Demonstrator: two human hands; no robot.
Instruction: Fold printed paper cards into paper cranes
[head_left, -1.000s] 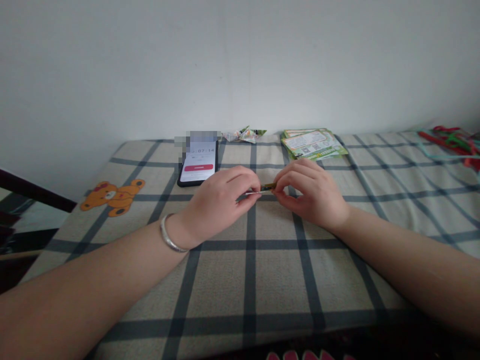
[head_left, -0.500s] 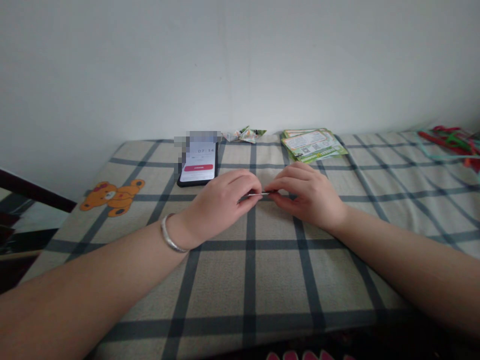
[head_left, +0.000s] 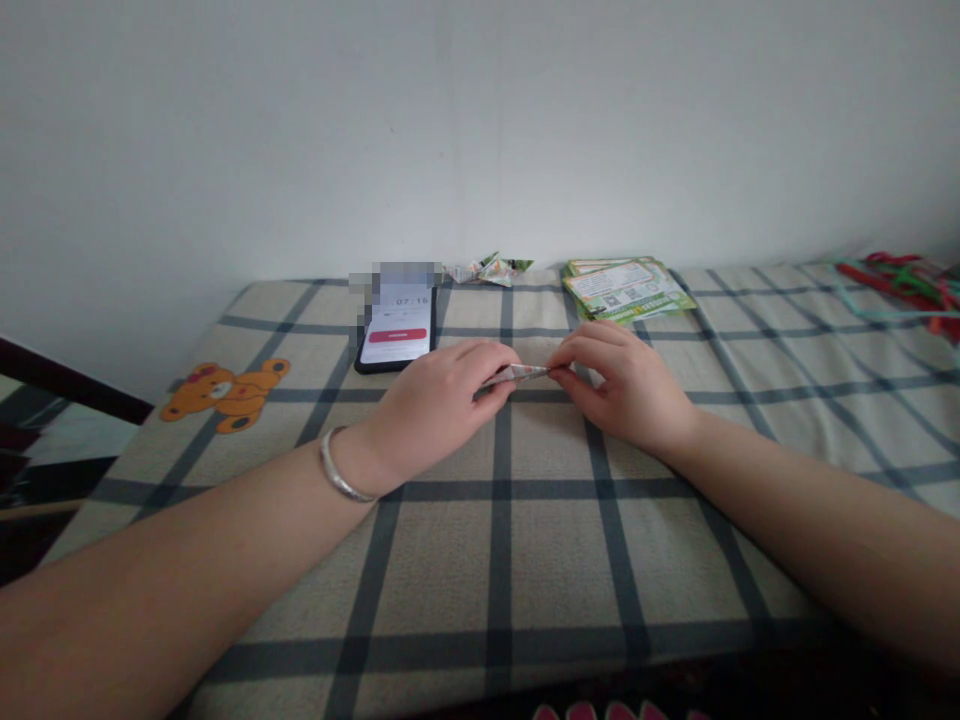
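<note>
Between my hands is a small folded piece of printed paper (head_left: 529, 372), pale with orange and grey marks, narrowing to a point on the right. My left hand (head_left: 457, 395), with a silver bangle on the wrist, pinches its wide end between thumb and fingers, which hide part of it. The pointed tip is pinched by my right hand (head_left: 619, 375). Both hands are just above the checked tablecloth (head_left: 442, 560). Behind them lie a folded paper shape (head_left: 496, 268) and a stack of green printed leaflets (head_left: 628, 288).
A phone (head_left: 397, 325) showing a running timer lies behind my left hand. An orange bear cutout (head_left: 225, 395) is at the table's left. Red, green and light-blue strands (head_left: 904, 290) lie at the far right. A white wall (head_left: 480, 130) rises behind the table.
My right hand has shifted slightly right, away from my left. The folded paper, seen as a thin edge before, now shows more of its printed face. The phone's timer has advanced.
</note>
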